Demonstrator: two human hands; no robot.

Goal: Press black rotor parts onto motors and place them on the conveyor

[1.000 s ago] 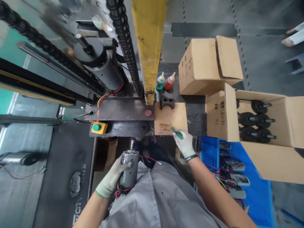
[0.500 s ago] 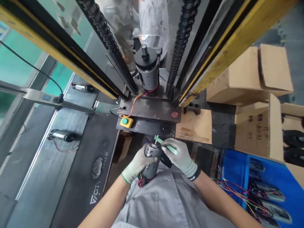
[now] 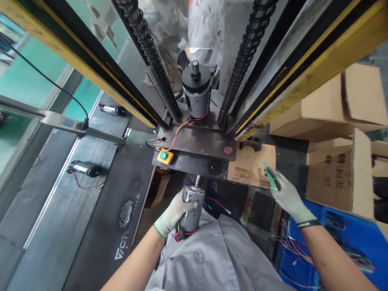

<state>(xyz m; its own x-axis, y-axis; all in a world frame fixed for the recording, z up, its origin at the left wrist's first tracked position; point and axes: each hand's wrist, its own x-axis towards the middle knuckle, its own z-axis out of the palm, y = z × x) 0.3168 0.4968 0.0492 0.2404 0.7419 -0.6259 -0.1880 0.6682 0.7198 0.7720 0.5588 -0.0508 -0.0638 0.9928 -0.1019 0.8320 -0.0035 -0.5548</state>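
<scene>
My gloved left hand is wrapped round a grey cylindrical electric motor, held upright in front of my apron. A bare metal shaft sticks up from its top, and red and yellow wires bunch at its lower end. Out to the right, my gloved right hand is closed on a flat green strip-like tool, over the edge of a stained cardboard sheet. Whether the tool touches the sheet I cannot tell.
Ahead, another motor stands on the press base between spring-covered columns. A green button sits at the front left. Motors lie on the conveyor at left. Cardboard boxes and a blue bin are at right. A person stands beyond.
My right hand has moved away from the motor's shaft to the right, carrying the green tool over to the cardboard sheet. My left hand still holds the motor in nearly the same place.
</scene>
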